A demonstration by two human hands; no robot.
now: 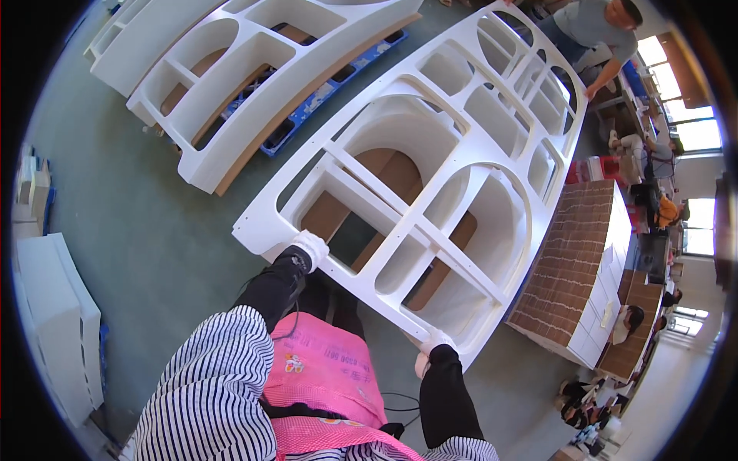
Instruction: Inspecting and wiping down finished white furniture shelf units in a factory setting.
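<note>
A large white shelf frame (372, 278) with rounded and arched openings stretches away from me toward the upper right. My left hand (311, 247), in a white glove, is closed around its near edge by the left corner. Farther right along the same edge, my gloved right hand (436, 343) grips the frame, its fingers partly hidden beneath. Brown board shows through several of the openings. At the far end a person (596, 34) in a grey shirt has a hand on the frame's right side.
Another white frame (261, 107) lies to the left over a blue pallet (338, 88). White blocks (58, 307) stand at the far left. On the right is a tall stack of brown-edged white boards (573, 269). Several people sit at benches along the windows. A thin cable (400, 396) hangs near me.
</note>
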